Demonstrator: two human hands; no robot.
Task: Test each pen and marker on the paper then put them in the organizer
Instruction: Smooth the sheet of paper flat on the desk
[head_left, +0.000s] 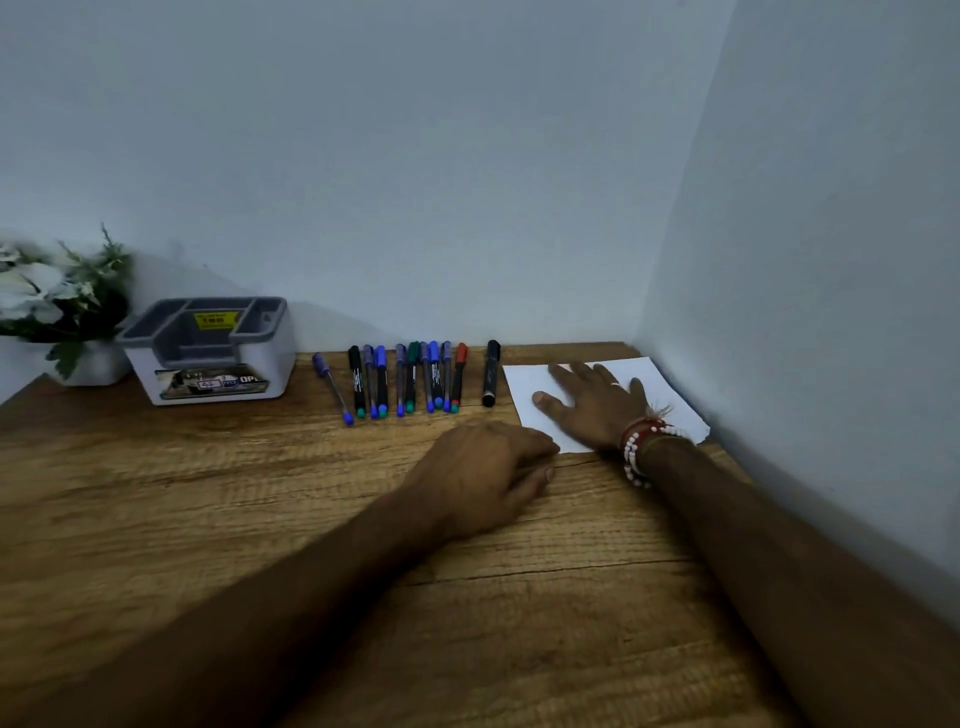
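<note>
Resting palm down on the sheet of white paper (667, 395), the right hand (597, 405) has its fingers spread wide and straight, with the thumb out to the side. A ring (614, 384) is on one finger, and red and white bead bracelets (641, 447) circle the wrist. The paper is plain, with no marks that I can see, and lies at the far right of the wooden bench (208, 493), close to the corner where the two walls meet.

The left hand (483, 467) sits knuckles up on the bench just beside the paper's near left corner. Its fingers are loosely bent and their tips reach that corner. It holds nothing I can see.

Left of the paper, the pens and markers lie side by side in a row, all capped. The thick black marker (491, 374) is nearest the sheet, and next to it is a red-capped pen (458, 379). After that comes a cluster of blue, green and black ones. A slim blue pen (332, 387) lies tilted and a little apart at the left end.

Further left stands the organizer (280, 358), a white box with a grey divided insert. It has a yellow sticker inside and a printed label across its front. A potted plant (62, 296) stands beside it.
</note>
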